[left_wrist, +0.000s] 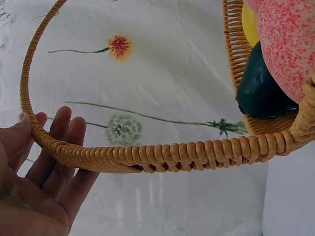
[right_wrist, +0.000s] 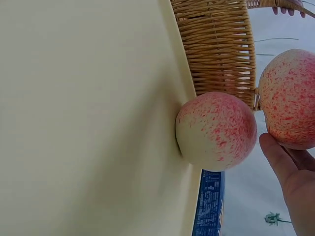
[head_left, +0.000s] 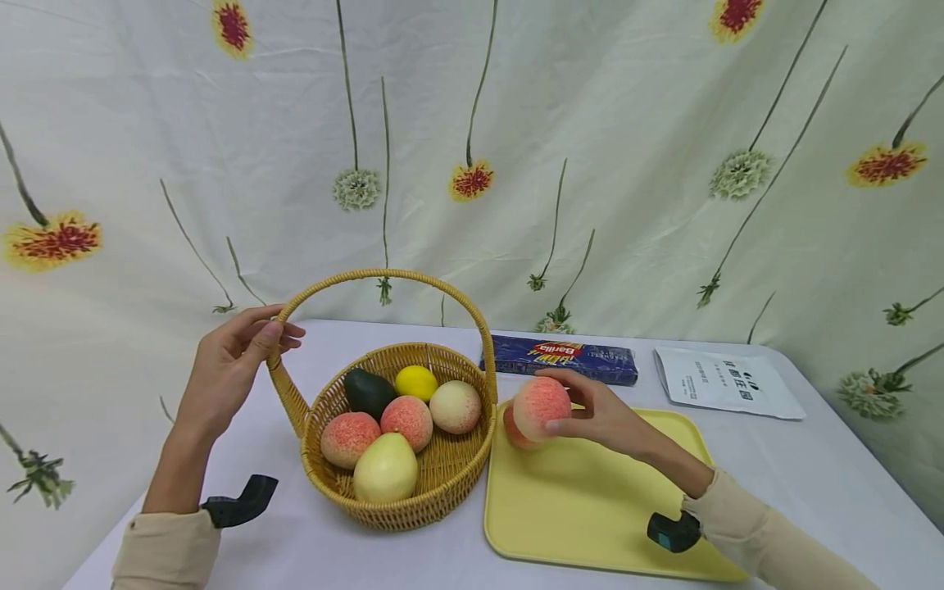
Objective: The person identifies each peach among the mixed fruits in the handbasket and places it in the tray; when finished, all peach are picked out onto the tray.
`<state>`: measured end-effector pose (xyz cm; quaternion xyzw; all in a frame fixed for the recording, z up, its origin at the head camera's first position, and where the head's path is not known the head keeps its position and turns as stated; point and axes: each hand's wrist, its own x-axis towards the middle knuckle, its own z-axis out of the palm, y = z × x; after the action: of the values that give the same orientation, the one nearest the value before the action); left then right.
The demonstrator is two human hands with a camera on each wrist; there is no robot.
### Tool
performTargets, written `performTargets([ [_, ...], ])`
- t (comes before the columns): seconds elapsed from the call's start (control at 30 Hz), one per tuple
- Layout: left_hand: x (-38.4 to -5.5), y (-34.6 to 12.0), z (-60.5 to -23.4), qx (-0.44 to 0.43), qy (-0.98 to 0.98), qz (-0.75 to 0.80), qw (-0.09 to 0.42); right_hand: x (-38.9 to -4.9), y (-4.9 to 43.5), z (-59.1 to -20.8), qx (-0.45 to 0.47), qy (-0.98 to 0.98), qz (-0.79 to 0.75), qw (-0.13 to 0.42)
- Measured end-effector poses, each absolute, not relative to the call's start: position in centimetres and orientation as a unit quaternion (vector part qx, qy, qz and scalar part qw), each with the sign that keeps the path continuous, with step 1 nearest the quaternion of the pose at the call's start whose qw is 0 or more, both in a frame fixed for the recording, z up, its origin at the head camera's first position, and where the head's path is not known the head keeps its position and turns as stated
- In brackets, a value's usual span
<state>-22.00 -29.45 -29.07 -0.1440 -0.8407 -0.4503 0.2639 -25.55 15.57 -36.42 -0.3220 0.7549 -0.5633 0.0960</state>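
Note:
My left hand (head_left: pixel 230 365) holds the left side of the arched handle (head_left: pixel 394 274) of a wicker basket (head_left: pixel 413 515), thumb in front and fingers behind. In my right hand (head_left: pixel 608 419) is a pink-and-cream peach (head_left: pixel 543 407), pinched between thumb and fingers above the far left corner of a yellow tray (head_left: pixel 583 516). Another peach (right_wrist: pixel 216 130) rests on the tray below it, partly hidden in the head view. The basket contains a dark green avocado (head_left: pixel 369 393), a yellow lemon (head_left: pixel 416 383), several peaches (head_left: pixel 350 440) and a pale, pear-shaped fruit (head_left: pixel 386 471).
Behind the tray lies a blue Barilla box (head_left: pixel 564 359). To its right is a white printed pouch (head_left: pixel 726 383). Everything stands on a white-covered table (head_left: pixel 273 541), with a floral curtain (head_left: pixel 627 123) hanging behind it.

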Motion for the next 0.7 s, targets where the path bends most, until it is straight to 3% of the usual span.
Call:
performTargets([
  [0.7, -22.1, -29.5, -29.0, -0.144, -0.838, -0.458, 0.259, -26.2, 19.4, -37.7, -0.271, 0.792, -0.544, 0.062],
])
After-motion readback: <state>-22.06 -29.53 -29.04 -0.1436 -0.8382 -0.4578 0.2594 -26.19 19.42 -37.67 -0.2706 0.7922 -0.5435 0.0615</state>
